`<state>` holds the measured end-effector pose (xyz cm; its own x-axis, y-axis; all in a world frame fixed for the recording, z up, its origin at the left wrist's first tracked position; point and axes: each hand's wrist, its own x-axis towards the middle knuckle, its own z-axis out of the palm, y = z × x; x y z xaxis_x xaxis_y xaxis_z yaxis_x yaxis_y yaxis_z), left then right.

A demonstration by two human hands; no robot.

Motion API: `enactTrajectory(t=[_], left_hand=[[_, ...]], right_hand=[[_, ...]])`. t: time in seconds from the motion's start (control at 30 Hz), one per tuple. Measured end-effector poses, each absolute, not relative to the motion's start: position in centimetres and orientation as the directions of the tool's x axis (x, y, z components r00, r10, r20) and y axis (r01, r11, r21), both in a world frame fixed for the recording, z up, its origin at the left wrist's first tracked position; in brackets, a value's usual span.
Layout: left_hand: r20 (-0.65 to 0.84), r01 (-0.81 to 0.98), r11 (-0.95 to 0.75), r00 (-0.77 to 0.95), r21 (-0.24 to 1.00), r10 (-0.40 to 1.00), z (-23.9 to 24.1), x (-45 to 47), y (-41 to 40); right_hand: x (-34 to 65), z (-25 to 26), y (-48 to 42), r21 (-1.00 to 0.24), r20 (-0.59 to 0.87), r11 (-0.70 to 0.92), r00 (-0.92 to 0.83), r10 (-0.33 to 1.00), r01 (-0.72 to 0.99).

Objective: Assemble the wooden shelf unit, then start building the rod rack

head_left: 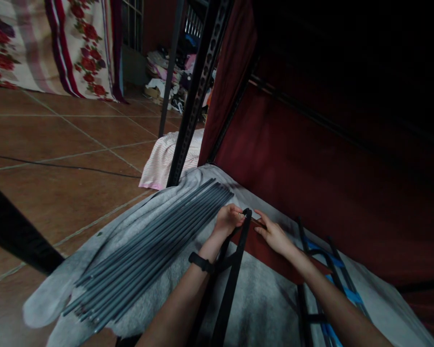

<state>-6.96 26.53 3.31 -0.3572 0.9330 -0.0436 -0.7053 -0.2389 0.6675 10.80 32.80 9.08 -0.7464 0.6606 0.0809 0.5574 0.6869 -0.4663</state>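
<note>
The work looks partway along, and it centres on the far tip of a narrow black frame [236, 270] that stands tilted in front of the person, its long bars linked by a crosspiece. The left hand [228, 219] pinches this tip between thumb and fingers. The right hand [275, 236] is just to the right, fingers bent near a thin dark item; whether it actually grips that is too small to tell. The tip seems unfinished, since both hands are busy there.

On the left lies a bundle of grey rods [159, 255], loose and side by side, apparently unused. On the right are dark frame pieces [303, 308] with blue strips [352, 295]; whether these are completed cannot be told. A reddish-brown sheet [267, 255] lies beneath the hands.

Everything rests on a rumpled grey cloth [264, 308] over a raised surface, with a perforated metal post [200, 84] at its far left and a maroon curtain [311, 178] behind. Beyond, on the left, tiled floor [68, 188] runs to a flowered cloth [32, 48] and a jumbled heap [157, 62].
</note>
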Motion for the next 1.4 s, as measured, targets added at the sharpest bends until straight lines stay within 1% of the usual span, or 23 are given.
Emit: enactTrajectory(t=[0.07, 0.17, 0.27, 0.43, 0.6, 0.77, 0.83, 1.0, 1.13, 1.2, 1.33, 1.4], left_hand=[[-0.031, -0.682, -0.245, -0.365, 0.689, 0.93, 3.5, -7.0, 26.5], [-0.014, -0.658, -0.262, -0.382, 0.707, 0.924, 3.6, -6.9, 26.5], [-0.015, -0.629, -0.255, -0.39, 0.734, 0.921, 3.6, -6.6, 26.6], [-0.018, -0.588, -0.259, -0.422, 0.766, 0.906, 3.3, -6.2, 26.6], [-0.033, -0.537, -0.185, -0.371, 0.823, 0.928, 2.9, -6.2, 26.2], [0.008, -0.464, -0.2, -0.384, 0.863, 0.923, 2.5, -6.1, 26.2], [0.014, -0.462, -0.214, -0.4, 0.861, 0.917, 2.5, -5.9, 26.3], [-0.036, -0.503, -0.221, -0.452, 0.835, 0.892, 2.5, -5.8, 26.3], [-0.006, -0.45, -0.218, -0.446, 0.866, 0.895, 2.7, -6.0, 26.0], [0.012, -0.459, -0.227, -0.425, 0.859, 0.905, 2.9, -6.2, 25.8], [-0.027, -0.52, -0.203, -0.401, 0.83, 0.916, 3.1, -6.2, 25.6], [-0.037, -0.492, -0.201, -0.432, 0.847, 0.901, 3.0, -6.1, 25.8]], right_hand=[[10.7, 9.3, 32.9, -0.476, 0.076, 0.684, -0.748, 0.659, 0.553], [10.6, 9.6, 32.9, -0.512, 0.063, 0.694, -0.784, 0.617, 0.505], [10.6, 9.6, 32.9, -0.531, 0.051, 0.684, -0.787, 0.614, 0.5], [10.8, 9.3, 33.0, -0.538, 0.059, 0.685, -0.788, 0.612, 0.492], [10.8, 8.9, 33.2, -0.521, 0.071, 0.689, -0.778, 0.624, 0.504], [10.8, 8.6, 33.0, -0.515, 0.1, 0.698, -0.774, 0.626, 0.498], [10.8, 8.5, 33.0, -0.517, 0.1, 0.699, -0.776, 0.623, 0.494], [10.8, 8.7, 33.0, -0.521, 0.12, 0.706, -0.778, 0.617, 0.48], [10.7, 8.7, 33.0, -0.518, 0.117, 0.704, -0.776, 0.62, 0.485], [10.7, 8.7, 32.9, -0.516, 0.109, 0.699, -0.771, 0.627, 0.496], [10.7, 8.9, 32.9, -0.516, 0.108, 0.694, -0.765, 0.634, 0.502], [10.6, 8.9, 32.8, -0.513, 0.103, 0.693, -0.766, 0.635, 0.506]])
